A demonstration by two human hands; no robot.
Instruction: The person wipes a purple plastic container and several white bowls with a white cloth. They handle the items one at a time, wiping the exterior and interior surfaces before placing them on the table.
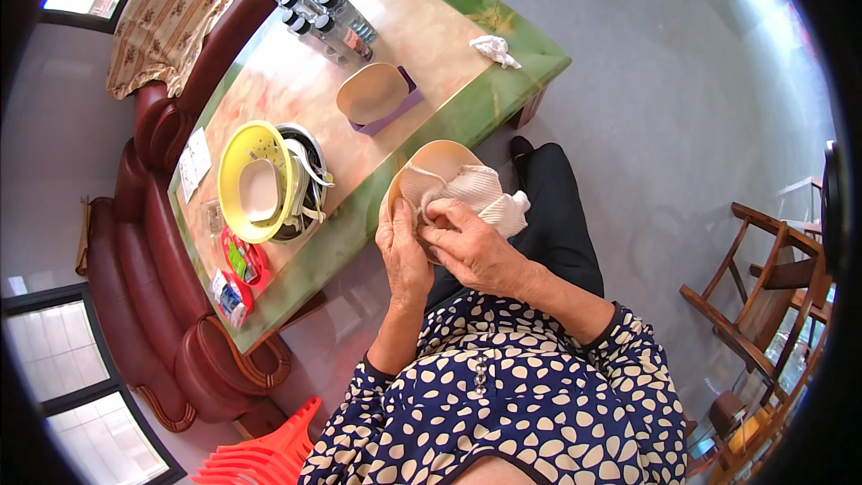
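In front of my body I hold a beige oval dish [438,156] up beside the table edge. My left hand [404,250] grips its near left rim, thumb over the inside. A white ribbed cloth [479,190] lies in the dish and hangs over its right side. My right hand [474,247] pinches the cloth, fingers bent and pressed into the dish. On the table beyond, a similar beige dish [372,92] stands tilted in a purple holder [392,114].
The green-edged table [422,130] carries several black-capped bottles [325,13], a yellow basin [231,154] holding a pale bowl [259,190], red packages [242,262] and a crumpled tissue [495,50]. A red sofa [148,278], red plastic stools [265,451] and a wooden chair [759,292] stand around.
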